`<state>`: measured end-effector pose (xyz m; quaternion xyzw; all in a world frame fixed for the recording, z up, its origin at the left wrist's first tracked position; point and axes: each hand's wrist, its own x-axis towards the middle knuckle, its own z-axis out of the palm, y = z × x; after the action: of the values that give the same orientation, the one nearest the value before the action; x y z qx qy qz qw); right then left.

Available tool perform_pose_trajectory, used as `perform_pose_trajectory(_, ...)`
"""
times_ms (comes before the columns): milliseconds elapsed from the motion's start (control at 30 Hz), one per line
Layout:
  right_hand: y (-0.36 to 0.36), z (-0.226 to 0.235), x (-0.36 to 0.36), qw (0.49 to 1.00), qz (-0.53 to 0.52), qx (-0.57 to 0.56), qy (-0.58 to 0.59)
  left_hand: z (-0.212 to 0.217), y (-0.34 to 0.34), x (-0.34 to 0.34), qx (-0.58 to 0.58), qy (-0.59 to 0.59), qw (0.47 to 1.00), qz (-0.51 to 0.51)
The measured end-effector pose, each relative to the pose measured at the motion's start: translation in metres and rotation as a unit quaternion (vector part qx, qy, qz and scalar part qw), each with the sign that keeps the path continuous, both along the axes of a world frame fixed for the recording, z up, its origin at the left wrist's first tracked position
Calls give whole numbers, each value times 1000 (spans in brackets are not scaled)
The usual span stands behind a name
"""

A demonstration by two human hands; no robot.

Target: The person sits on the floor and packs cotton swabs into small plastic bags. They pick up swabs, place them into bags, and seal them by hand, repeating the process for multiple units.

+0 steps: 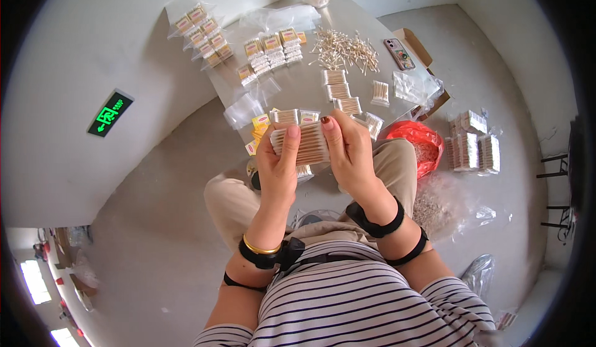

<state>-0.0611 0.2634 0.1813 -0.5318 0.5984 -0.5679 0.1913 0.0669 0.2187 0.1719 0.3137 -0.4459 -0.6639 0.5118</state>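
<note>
Hands together now: our left hand and right hand pinch a bundle of cotton swabs between them, above the lap, just short of the table. We're squaring the bundle, we reckon; bagging needs even ends.

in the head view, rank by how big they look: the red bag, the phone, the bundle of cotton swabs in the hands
1. red bag, largest
2. bundle of cotton swabs, though it sits nearer the camera, so this is unsure
3. phone, smallest
</note>
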Motion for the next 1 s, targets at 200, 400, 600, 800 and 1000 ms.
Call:
perform_pose_trajectory(200,-17,-14,16,945,39,41,-323,-26,-11,2,43,60,997,-15)
perform_pose_trajectory(400,-41,-45,-4,998,-32,45,43,-52,-39,3,90,36,994,-50)
perform_pose_trajectory(600,-67,-63,-12,989,-22,102,105,-96,-70,-6,241,81,959,-121)
perform_pose_trajectory(800,-139,-145,-82,961,-73,95,247,-171,-109,5,264,-89,955,-98)
perform_pose_trajectory(1000,-195,-210,-104,907,-58,87,409,-200,-142,57,258,-99,951,-138)
